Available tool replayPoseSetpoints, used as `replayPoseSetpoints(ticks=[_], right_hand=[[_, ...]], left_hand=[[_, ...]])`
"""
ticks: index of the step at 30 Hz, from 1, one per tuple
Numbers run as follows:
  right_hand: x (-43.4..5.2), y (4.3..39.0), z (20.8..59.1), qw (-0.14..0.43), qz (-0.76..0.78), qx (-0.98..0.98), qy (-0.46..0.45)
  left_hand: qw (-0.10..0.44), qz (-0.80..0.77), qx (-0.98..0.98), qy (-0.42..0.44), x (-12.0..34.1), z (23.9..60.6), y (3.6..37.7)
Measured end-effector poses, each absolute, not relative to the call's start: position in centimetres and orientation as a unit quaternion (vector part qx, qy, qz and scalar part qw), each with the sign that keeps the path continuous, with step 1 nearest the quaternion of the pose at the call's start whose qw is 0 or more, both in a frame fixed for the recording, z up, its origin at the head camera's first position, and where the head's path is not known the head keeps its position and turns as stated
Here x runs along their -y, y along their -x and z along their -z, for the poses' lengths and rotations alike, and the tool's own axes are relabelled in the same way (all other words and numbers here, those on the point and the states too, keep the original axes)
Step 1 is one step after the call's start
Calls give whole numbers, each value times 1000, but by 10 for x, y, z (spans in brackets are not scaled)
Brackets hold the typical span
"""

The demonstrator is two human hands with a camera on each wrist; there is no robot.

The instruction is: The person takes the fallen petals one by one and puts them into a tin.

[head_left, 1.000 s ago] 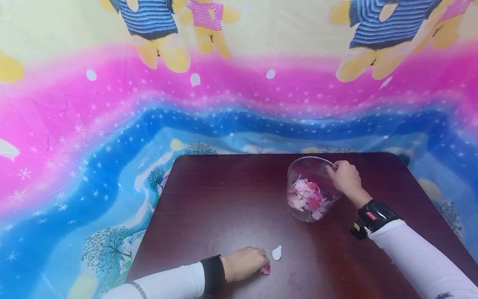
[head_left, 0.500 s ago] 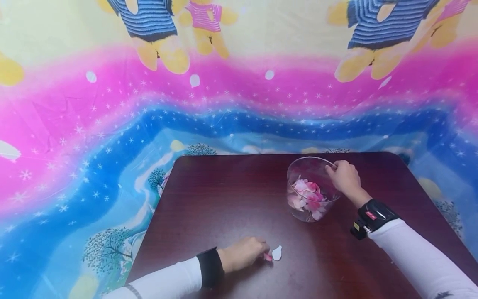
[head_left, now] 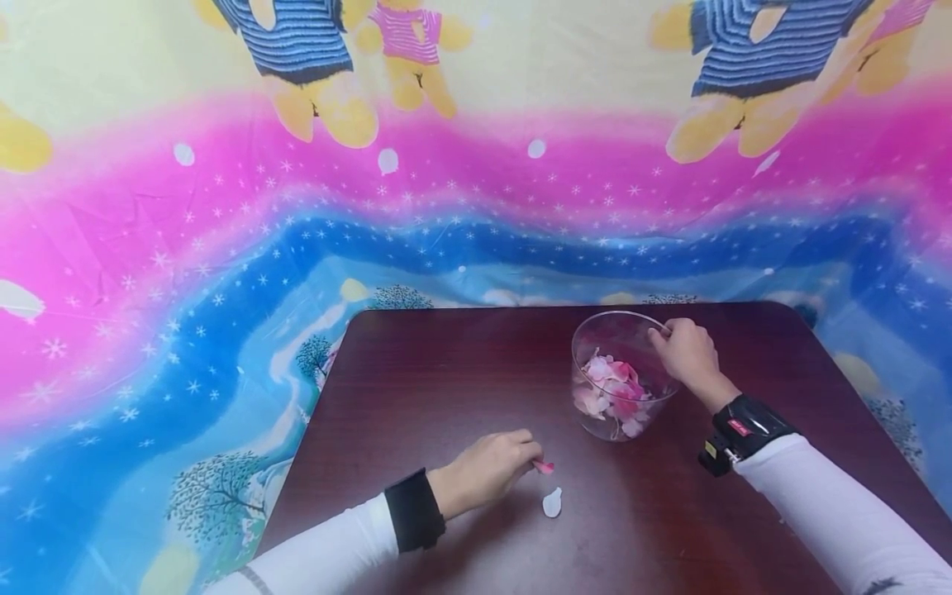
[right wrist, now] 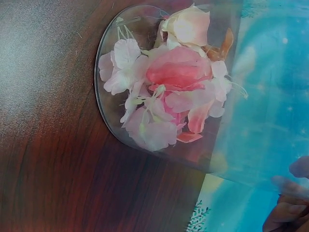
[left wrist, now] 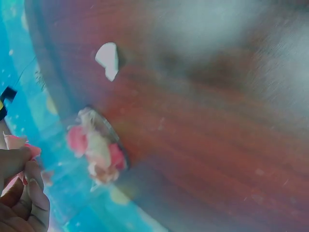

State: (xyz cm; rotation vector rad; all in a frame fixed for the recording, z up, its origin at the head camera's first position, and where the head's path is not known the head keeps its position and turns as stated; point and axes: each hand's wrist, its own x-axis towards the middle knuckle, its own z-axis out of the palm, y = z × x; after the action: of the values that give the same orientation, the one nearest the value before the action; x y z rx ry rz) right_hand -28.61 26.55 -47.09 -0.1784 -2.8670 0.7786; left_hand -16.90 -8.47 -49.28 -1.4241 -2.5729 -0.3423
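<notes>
A clear glass bowl with pink and white petals inside stands on the dark wooden table, right of centre. My right hand pinches its rim at the right side. My left hand, lifted a little above the table near the front, pinches a pink petal at its fingertips. A white petal lies on the table just below that hand. In the right wrist view the bowl shows its petals close up. The left wrist view shows the pink petal in my fingers and the white petal.
A bright cloth with pink and blue bands and cartoon bears hangs behind the table and around its left and right sides. The table's front left corner lies under my left forearm.
My left hand picked the pink petal up from the table and moved up and right with it, past the white petal. The right hand and bowl stayed still.
</notes>
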Motion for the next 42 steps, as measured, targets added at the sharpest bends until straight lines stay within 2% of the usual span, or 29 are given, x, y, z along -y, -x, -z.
replayPoseSetpoints(ticks=[18,26,39,42], right_hand=[[-267,290,473,86,-261,960,58],[-269,288,473,87,-262,960,54],[-270,287,477,87,-263,959,54],[-269,288,477,88,-264,959,54]], left_hand=[[159,138,854,476,74,441,196],[183,157,855,458,47,426,216],[142,101,895,410,-20,422,250],[111,72,907,400,-27,426,256]])
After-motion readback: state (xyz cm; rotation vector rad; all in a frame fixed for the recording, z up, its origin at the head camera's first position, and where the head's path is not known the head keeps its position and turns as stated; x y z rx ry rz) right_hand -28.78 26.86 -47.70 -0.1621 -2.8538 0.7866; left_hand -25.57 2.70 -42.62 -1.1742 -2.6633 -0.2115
